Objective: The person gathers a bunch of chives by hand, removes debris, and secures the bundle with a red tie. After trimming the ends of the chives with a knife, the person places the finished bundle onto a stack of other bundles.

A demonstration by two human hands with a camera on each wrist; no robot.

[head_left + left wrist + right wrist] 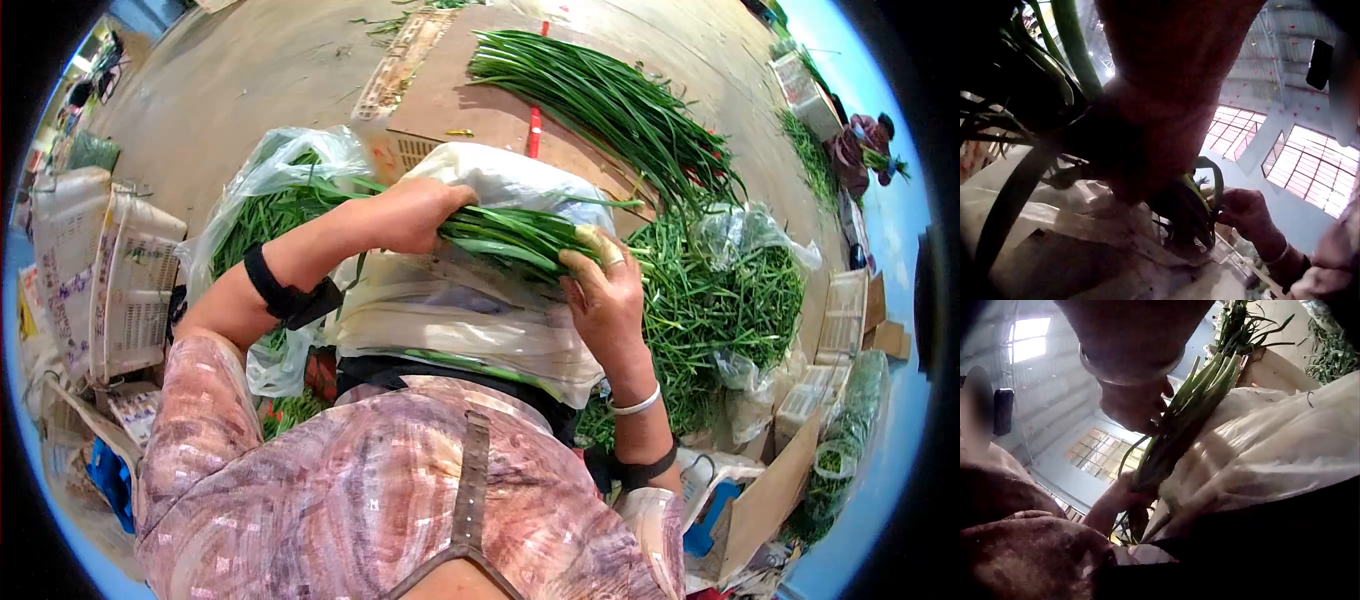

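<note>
A bundle of long green leafy stalks (510, 238) lies across the lap over a whitish plastic sheet (460, 320). My left hand (425, 213) grips the bundle at its left part, fingers curled round it. At the bundle's right end, my right hand (608, 290) pinches stalks between thumb and fingers, with a pale wrap on one finger. The right wrist view shows the cut pale ends of the bundle (1191, 412) beside the right hand (1132, 403). In the left wrist view the left hand (1147, 137) is dark, its fingertips hidden.
A large neat bunch of green stalks (600, 105) lies on a cardboard sheet (440, 95) ahead. Loose greens (720, 310) are heaped at the right; a clear bag of greens (265, 215) stands at the left. Plastic crates (135, 290) stand at the far left, others at the right.
</note>
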